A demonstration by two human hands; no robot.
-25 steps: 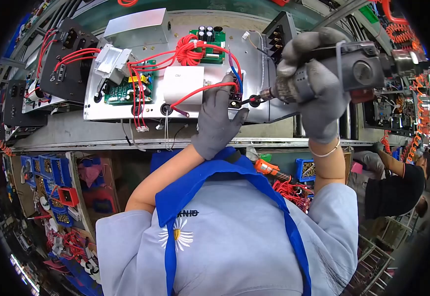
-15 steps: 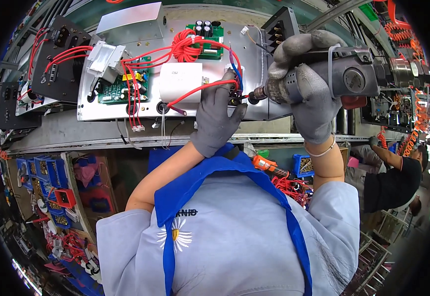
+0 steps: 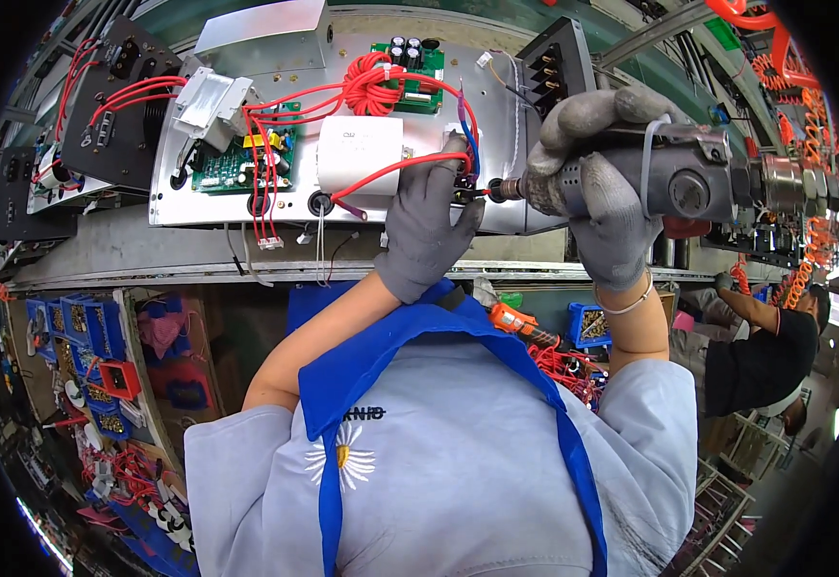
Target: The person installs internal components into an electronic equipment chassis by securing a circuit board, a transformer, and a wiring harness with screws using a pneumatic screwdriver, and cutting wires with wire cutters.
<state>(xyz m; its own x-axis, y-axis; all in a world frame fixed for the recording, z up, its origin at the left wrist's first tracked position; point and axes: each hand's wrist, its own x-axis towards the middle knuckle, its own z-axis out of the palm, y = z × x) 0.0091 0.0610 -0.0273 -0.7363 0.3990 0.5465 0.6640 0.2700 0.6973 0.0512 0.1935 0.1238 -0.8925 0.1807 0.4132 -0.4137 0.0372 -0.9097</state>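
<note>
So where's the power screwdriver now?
Head view, upper right: the power screwdriver is gripped in the right hand, its chuck pointing toward the left hand.

At lower centre, a pale grey-blue short-sleeved shirt (white-petalled daisy included), blue apron; higher up, grey gloves, whitish bracelet.

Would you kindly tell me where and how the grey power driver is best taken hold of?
Likely the best grip is the rounded barrel of the power driver, behind its tapered nose, taken from the near side with fingers over the far side. It lies roughly level, bit pointing left, with metal fittings at its rear; the right hand wraps it this way.
</note>
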